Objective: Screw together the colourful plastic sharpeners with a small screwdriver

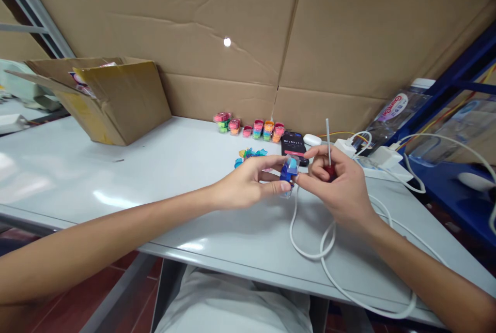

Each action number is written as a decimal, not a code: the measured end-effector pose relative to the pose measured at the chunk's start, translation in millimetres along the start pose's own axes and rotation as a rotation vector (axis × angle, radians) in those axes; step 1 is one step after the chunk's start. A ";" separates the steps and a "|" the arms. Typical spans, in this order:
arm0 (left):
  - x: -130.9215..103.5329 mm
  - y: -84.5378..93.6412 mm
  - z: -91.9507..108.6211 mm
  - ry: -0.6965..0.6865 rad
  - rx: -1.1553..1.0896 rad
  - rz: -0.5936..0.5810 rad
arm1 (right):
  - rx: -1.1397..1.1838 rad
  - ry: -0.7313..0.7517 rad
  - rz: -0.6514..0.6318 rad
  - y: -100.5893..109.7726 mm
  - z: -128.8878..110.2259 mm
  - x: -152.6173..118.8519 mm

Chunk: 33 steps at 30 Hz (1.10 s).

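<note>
My left hand (251, 183) grips a small blue and clear plastic part (289, 171) between thumb and fingers, above the table's front half. The fingers of my right hand (344, 183) are curled around a screwdriver (328, 141), its thin metal shaft pointing up and its red handle mostly hidden in the palm. My right thumb reaches to the right side of the blue part and seems to touch it. Behind my left hand lies a small pile of loose yellow and blue translucent pieces (251, 154), partly covered by the fingers.
Stacks of colourful plastic pieces (267, 130) line the cardboard wall. A phone (293, 147) showing a timer lies beside a white case (312, 139). An open cardboard box (127, 100) stands left. White cable (325, 255) loops under my right arm; chargers (385, 157) and a bottle (403, 105) are right.
</note>
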<state>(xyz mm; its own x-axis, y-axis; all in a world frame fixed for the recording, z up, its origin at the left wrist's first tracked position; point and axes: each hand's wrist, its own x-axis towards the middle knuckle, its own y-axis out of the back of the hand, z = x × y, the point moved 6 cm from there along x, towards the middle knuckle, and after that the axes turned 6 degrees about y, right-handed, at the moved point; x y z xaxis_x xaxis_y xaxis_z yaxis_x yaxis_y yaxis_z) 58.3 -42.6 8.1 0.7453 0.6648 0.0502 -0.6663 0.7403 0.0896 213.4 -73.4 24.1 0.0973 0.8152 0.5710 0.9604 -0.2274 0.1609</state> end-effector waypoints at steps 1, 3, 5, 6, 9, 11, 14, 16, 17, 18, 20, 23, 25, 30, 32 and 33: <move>-0.1 -0.5 -0.2 0.005 -0.002 -0.003 | 0.018 -0.005 -0.009 -0.3 -0.2 0.5; -0.3 -1.2 -1.1 0.010 -0.010 -0.010 | 0.043 -0.022 -0.029 -0.8 0.2 1.1; -0.4 -2.2 -2.5 0.006 -0.016 -0.017 | 0.047 -0.049 -0.044 -1.2 1.7 0.9; -0.3 -2.7 -3.1 -0.001 -0.015 -0.018 | 0.043 -0.061 -0.044 -1.2 2.6 0.6; -0.1 -3.9 -4.3 -0.035 0.012 -0.007 | 0.033 -0.073 -0.036 -2.0 4.0 -0.7; -0.1 -4.2 -4.5 -0.051 0.024 0.006 | 0.034 -0.059 -0.029 -3.0 3.1 -1.4; -0.6 -4.8 -3.9 -0.049 0.009 0.010 | 0.049 -0.039 -0.017 -4.0 0.8 -2.0; -1.2 -5.1 -2.9 -0.043 -0.003 0.006 | 0.059 -0.039 -0.012 -4.0 -0.5 -2.3; -1.4 -5.4 -2.1 -0.044 -0.006 0.003 | 0.062 -0.042 -0.009 -3.9 -1.1 -2.4; -1.5 -5.5 -1.5 -0.049 -0.009 0.001 | 0.065 -0.044 -0.006 -3.7 -1.5 -2.4; -1.3 -5.7 -0.8 -0.061 -0.015 -0.002 | 0.070 -0.050 0.001 -3.2 -1.9 -2.0; -0.1 -5.5 -2.4 -0.061 -0.018 0.003 | 0.080 -0.068 -0.004 -3.5 -0.3 -1.2; 0.5 -5.6 -4.1 -0.042 -0.021 0.003 | 0.081 -0.069 -0.006 -3.4 0.6 -0.9; 0.5 -6.0 -3.9 -0.013 -0.035 -0.003 | 0.078 -0.050 0.003 -2.1 0.6 -1.1; 0.4 -5.7 -3.2 -0.007 -0.033 0.002 | 0.083 -0.052 0.003 -2.4 0.8 -0.9; 0.4 -5.7 -2.9 -0.005 -0.030 0.004 | 0.084 -0.053 0.003 -2.6 0.9 -0.6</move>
<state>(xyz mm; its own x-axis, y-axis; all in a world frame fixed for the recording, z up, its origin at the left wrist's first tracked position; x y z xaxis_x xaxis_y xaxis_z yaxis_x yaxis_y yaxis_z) 62.3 -46.3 4.7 0.7427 0.6673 0.0554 -0.6696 0.7404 0.0590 211.1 -72.9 22.6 0.1115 0.8419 0.5280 0.9784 -0.1861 0.0901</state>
